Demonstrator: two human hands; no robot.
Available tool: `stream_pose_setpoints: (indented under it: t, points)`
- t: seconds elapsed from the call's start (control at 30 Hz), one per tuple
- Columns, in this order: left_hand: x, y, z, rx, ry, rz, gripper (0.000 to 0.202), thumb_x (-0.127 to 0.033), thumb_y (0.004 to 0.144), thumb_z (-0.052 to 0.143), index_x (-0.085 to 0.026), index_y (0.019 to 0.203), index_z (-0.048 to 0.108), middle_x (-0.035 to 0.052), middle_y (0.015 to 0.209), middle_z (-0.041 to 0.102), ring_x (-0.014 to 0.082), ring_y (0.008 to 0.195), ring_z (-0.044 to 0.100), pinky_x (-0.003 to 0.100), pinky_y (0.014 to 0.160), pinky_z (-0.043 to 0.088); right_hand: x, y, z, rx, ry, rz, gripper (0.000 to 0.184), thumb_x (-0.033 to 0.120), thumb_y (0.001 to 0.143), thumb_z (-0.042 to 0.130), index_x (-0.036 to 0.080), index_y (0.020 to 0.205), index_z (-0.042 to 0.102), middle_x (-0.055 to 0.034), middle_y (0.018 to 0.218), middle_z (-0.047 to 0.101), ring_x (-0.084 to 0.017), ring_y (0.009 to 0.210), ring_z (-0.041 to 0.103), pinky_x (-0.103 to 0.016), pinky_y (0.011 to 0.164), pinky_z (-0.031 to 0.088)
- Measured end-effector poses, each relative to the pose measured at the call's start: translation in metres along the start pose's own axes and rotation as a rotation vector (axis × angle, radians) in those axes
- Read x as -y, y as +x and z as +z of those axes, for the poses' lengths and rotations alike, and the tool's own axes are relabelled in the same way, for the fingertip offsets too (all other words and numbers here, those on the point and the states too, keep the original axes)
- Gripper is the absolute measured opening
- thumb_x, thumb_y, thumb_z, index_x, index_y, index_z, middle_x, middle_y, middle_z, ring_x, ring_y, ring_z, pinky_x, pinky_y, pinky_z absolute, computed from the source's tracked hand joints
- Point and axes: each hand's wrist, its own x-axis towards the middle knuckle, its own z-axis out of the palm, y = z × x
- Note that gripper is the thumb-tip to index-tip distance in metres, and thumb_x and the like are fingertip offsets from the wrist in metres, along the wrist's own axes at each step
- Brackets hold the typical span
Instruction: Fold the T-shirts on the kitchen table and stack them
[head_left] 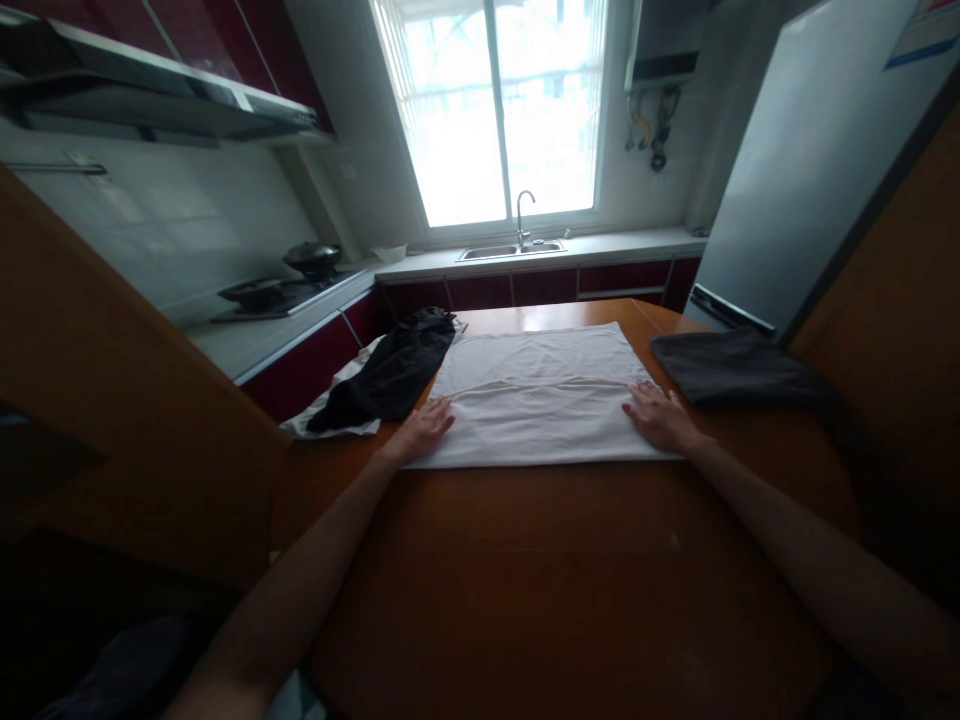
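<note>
A white cloth garment point(540, 425) lies spread in a roughly rectangular shape on the wooden table, with a folded edge running across its middle; its exact kind I cannot make out. My left hand point(426, 428) rests on its left edge, fingers stretched forward and pressed on the fabric. On the opposite edge, my right hand point(660, 415) lies flat with its fingers spread. Neither hand grips anything.
The brown wooden table point(570, 570) has a rounded outline. Left of the white garment lie crumpled black clothing point(405, 365) and white cloth point(341, 395). A folded dark grey cloth point(739, 368) sits at the right, near the fridge point(795, 160). Behind are a sink point(487, 253) and a stove point(292, 292).
</note>
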Motion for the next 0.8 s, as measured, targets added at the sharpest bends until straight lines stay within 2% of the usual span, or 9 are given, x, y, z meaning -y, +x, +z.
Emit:
stream_pose_setpoints:
  t: [0.13, 0.2, 0.3, 0.43, 0.5, 0.57, 0.63, 0.7, 0.8]
  points:
    - [0.007, -0.028, -0.006, 0.007, -0.044, 0.113, 0.078, -0.069, 0.098, 0.033, -0.015, 0.153, 0.047, 0.0156, 0.163, 0.034, 0.0340, 0.153, 0.027, 0.051, 0.123, 0.026, 0.000, -0.015, -0.003, -0.171, 0.043, -0.080, 0.057, 0.044, 0.103, 0.032, 0.013, 0.148, 0.051, -0.0162, 0.159, 0.042, -0.028, 0.151, 0.033, -0.054, 0.123, 0.023]
    - [0.009, -0.050, -0.009, 0.050, -0.036, 0.172, 0.076, -0.070, 0.098, 0.033, -0.021, 0.154, 0.047, 0.0097, 0.164, 0.033, 0.0317, 0.154, 0.026, 0.048, 0.125, 0.024, -0.004, -0.027, -0.002, -0.131, 0.102, -0.196, 0.058, 0.045, 0.103, 0.034, 0.015, 0.149, 0.051, -0.0146, 0.159, 0.043, -0.027, 0.151, 0.033, -0.049, 0.123, 0.026]
    - [0.013, -0.078, -0.016, 0.096, 0.002, 0.178, 0.069, -0.069, 0.098, 0.039, -0.029, 0.155, 0.045, 0.0038, 0.164, 0.034, 0.0300, 0.153, 0.027, 0.047, 0.126, 0.023, -0.014, -0.046, -0.001, 0.003, 0.144, -0.316, 0.058, 0.049, 0.103, 0.035, 0.018, 0.151, 0.050, -0.0125, 0.161, 0.041, -0.028, 0.152, 0.030, -0.051, 0.123, 0.026]
    - [0.022, -0.094, -0.024, 0.065, -0.009, 0.188, 0.065, -0.064, 0.097, 0.049, -0.030, 0.152, 0.050, 0.0049, 0.163, 0.038, 0.0303, 0.149, 0.037, 0.043, 0.123, 0.031, -0.033, -0.060, -0.007, 0.079, 0.169, -0.380, 0.061, 0.052, 0.100, 0.045, 0.022, 0.153, 0.049, -0.0101, 0.163, 0.035, -0.030, 0.154, 0.024, -0.054, 0.125, 0.021]
    - [0.025, -0.097, -0.027, 0.001, 0.013, 0.245, 0.053, -0.057, 0.099, 0.052, -0.030, 0.144, 0.060, 0.0080, 0.153, 0.051, 0.0293, 0.140, 0.049, 0.042, 0.118, 0.040, -0.041, -0.063, -0.012, 0.072, 0.182, -0.436, 0.064, 0.053, 0.097, 0.054, 0.024, 0.153, 0.049, -0.0102, 0.162, 0.037, -0.032, 0.153, 0.027, -0.054, 0.125, 0.023]
    - [0.026, -0.100, -0.031, -0.068, 0.061, 0.339, 0.040, -0.046, 0.101, 0.053, -0.029, 0.135, 0.066, 0.0097, 0.135, 0.062, 0.0265, 0.126, 0.059, 0.040, 0.110, 0.048, -0.048, -0.066, -0.017, -0.009, 0.178, -0.503, 0.060, 0.051, 0.095, 0.060, 0.025, 0.149, 0.054, -0.0112, 0.158, 0.046, -0.033, 0.148, 0.037, -0.055, 0.122, 0.031]
    - [0.024, -0.103, -0.035, -0.108, 0.115, 0.432, 0.033, -0.033, 0.103, 0.052, -0.027, 0.132, 0.067, 0.0092, 0.120, 0.066, 0.0235, 0.115, 0.063, 0.038, 0.103, 0.053, -0.053, -0.069, -0.024, -0.120, 0.157, -0.589, 0.045, 0.043, 0.096, 0.061, 0.025, 0.137, 0.064, -0.0106, 0.146, 0.060, -0.032, 0.138, 0.051, -0.052, 0.115, 0.041]
    - [0.021, -0.107, -0.038, -0.125, 0.163, 0.482, 0.033, -0.022, 0.103, 0.050, -0.026, 0.132, 0.065, 0.0092, 0.116, 0.066, 0.0220, 0.110, 0.064, 0.035, 0.098, 0.056, -0.055, -0.075, -0.031, -0.193, 0.119, -0.673, 0.027, 0.034, 0.098, 0.060, 0.026, 0.121, 0.072, -0.0079, 0.129, 0.070, -0.028, 0.124, 0.063, -0.046, 0.107, 0.049]
    - [0.014, -0.111, -0.040, -0.116, 0.200, 0.467, 0.037, -0.013, 0.100, 0.049, -0.025, 0.130, 0.065, 0.0097, 0.117, 0.067, 0.0216, 0.107, 0.065, 0.033, 0.093, 0.057, -0.055, -0.085, -0.041, -0.237, 0.026, -0.733, 0.021, 0.024, 0.099, 0.055, 0.025, 0.110, 0.073, -0.0061, 0.115, 0.074, -0.024, 0.110, 0.068, -0.040, 0.098, 0.053]
